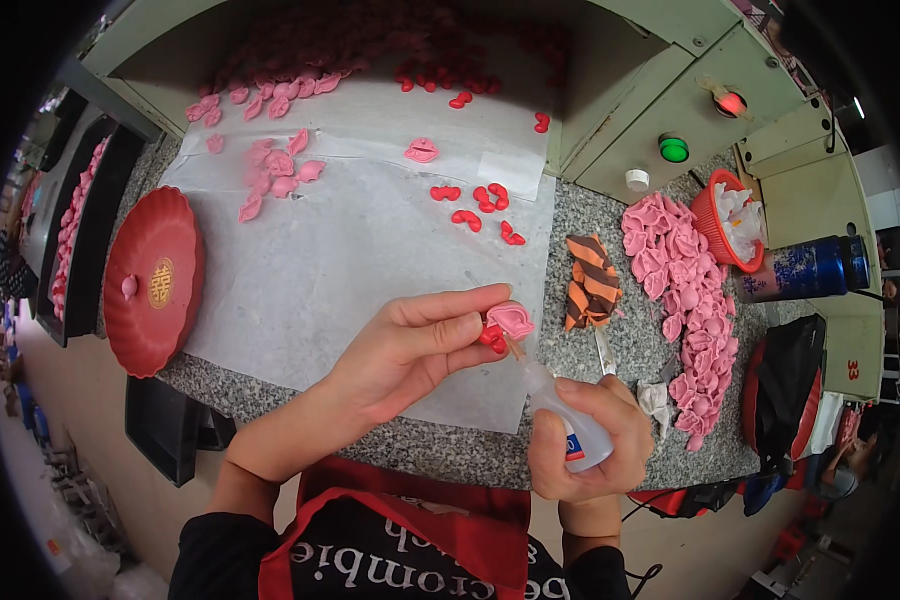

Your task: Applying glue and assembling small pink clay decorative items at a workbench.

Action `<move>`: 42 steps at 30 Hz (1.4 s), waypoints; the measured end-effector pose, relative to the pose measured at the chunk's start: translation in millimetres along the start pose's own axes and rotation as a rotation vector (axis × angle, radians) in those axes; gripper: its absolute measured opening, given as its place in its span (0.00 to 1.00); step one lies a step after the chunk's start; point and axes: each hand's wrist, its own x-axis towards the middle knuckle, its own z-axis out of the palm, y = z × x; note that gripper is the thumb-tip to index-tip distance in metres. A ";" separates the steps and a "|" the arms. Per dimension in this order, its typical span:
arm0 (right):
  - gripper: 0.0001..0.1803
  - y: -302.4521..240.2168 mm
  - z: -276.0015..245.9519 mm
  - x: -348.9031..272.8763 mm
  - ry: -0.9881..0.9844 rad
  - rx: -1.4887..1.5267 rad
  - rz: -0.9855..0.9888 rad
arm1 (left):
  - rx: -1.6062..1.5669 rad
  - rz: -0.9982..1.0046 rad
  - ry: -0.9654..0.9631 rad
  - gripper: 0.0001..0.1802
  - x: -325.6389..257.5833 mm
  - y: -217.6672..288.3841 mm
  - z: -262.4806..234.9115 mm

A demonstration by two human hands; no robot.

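Bottle (592,437) is gripped in right hand (625,435). Left hand (400,350) holds pink piece (511,319), red piece (492,338) inside tabletop's (430,455) front edge, likely for nozzle (518,352) access.

You pinch a pink, ruffle-edged piece (513,318), with a glossy red, lobed piece (491,339) against it at its 7 o'clock. From its 5 o'clock, your tilted, translucent squeeze bottle (592,438) aims its narrow nozzle (516,350) toward 11 o'clock, tip at the pieces.
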 end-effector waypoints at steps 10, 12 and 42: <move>0.16 1.6 1.4 0.4 0.018 -0.001 -0.010 | 0.001 -0.001 -0.006 0.19 0.2 -0.3 1.9; 0.12 1.2 2.1 -0.2 0.008 0.011 -0.003 | 0.006 0.001 -0.005 0.19 0.5 -0.7 1.1; 0.12 2.7 -2.6 4.8 0.062 -0.039 0.016 | 0.023 0.028 0.027 0.21 2.0 -0.9 -0.5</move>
